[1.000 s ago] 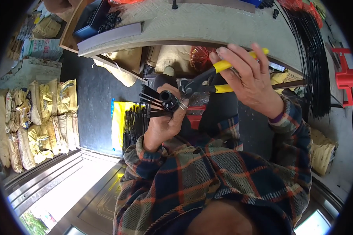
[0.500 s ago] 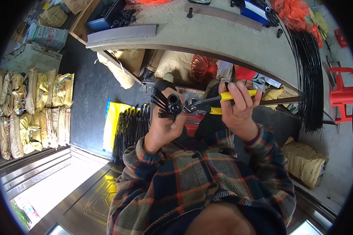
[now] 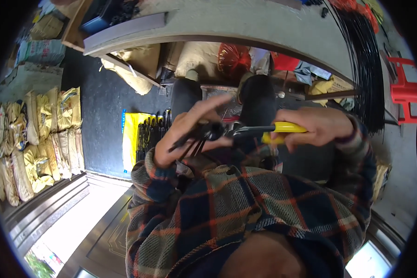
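Sacks of brown paper (image 3: pixel 69 109) stand in packed rows at the far left of my feed, their contents hidden from me. Next along, at the top, I see a blue plastic bin (image 3: pixel 96 22), its inside too dark to read, with small black parts (image 3: pixel 127 11) heaped at its right. Lower down, a flat yellow plastic bag (image 3: pixel 130 127) lies on the dark floor, with a bunch of thin black rods (image 3: pixel 146 135) over its right part. The left hand (image 3: pixel 178 129) comes next, blurred: its digits show spread apart above and below a short black tube with thin rods fanning from it (image 3: pixel 213 131); I cannot tell whether any pinch it. Beyond, under the grey-topped bench (image 3: pixel 208 23), sits a bulging red plastic bag (image 3: pixel 234 60), contents unclear. Metal pliers with yellow handles (image 3: pixel 289 127) point leftward, their head just beside the tube; I cannot confirm contact. The right hand (image 3: pixel 317 125) curls its fingers around those handles. Farther right, long black strands (image 3: pixel 369 74) hang off the bench near a red plastic stool (image 3: pixel 407 88).
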`<state>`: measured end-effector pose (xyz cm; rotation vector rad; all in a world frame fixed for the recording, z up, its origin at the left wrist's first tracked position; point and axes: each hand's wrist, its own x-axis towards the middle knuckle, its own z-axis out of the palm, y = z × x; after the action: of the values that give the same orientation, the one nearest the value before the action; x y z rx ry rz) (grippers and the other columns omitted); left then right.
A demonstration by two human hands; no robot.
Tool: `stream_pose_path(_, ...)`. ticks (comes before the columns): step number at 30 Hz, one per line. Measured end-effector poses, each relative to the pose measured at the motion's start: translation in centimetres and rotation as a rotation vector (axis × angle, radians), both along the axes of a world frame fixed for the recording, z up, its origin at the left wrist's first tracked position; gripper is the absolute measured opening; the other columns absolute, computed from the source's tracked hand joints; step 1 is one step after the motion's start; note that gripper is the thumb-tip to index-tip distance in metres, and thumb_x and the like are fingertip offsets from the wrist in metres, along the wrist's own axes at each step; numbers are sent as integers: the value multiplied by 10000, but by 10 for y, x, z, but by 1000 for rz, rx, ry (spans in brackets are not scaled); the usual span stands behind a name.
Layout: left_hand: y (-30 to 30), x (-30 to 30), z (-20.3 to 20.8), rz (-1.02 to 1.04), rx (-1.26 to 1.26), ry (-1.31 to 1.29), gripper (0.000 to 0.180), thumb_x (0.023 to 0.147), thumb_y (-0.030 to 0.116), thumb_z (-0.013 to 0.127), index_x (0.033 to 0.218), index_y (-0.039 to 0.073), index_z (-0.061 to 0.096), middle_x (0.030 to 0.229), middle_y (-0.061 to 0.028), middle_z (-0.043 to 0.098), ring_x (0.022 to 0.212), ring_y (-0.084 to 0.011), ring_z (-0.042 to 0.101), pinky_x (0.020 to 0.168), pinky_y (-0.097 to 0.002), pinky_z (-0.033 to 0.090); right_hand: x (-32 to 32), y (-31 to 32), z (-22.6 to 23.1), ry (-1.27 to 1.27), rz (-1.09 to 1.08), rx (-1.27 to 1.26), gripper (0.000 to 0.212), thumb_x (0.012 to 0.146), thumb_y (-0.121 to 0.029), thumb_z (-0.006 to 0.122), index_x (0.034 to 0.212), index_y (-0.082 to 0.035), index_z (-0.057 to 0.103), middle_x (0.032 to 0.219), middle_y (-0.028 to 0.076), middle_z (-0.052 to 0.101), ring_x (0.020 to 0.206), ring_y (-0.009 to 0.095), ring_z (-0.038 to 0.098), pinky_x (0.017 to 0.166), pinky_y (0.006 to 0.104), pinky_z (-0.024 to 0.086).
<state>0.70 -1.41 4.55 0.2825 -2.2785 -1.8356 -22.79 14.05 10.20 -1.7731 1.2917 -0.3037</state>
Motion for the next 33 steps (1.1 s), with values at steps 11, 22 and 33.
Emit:
stream_pose_path(11,12,-6,-8,47,-8,140,592,529,273,821,1023,32,602,901,-99,627,805,-209,615,736,-291,471,24,20,-19,241,-213,-378,397,813,-147,623,1136,2,448,937,126,584,799,190,607,665,337,499)
stream_pose_path(22,13,-10,-11,65,-119,286,543,595,301,777,997,-15,593,870,-127,637,682,-227,624,628,-301,475,24,20,-31,396,-191,-653,518,726,-172,685,1148,-10,431,976,138,581,751,207,616,613,295,493)
stream_pose_path(33,20,-2,-6,116,20,112,567,612,306,778,1051,16,565,1031,-110,572,954,-213,539,827,-310,400,17,13,-41,267,-150,-562,358,694,-183,686,1027,-81,602,1006,112,499,794,236,551,657,327,458)
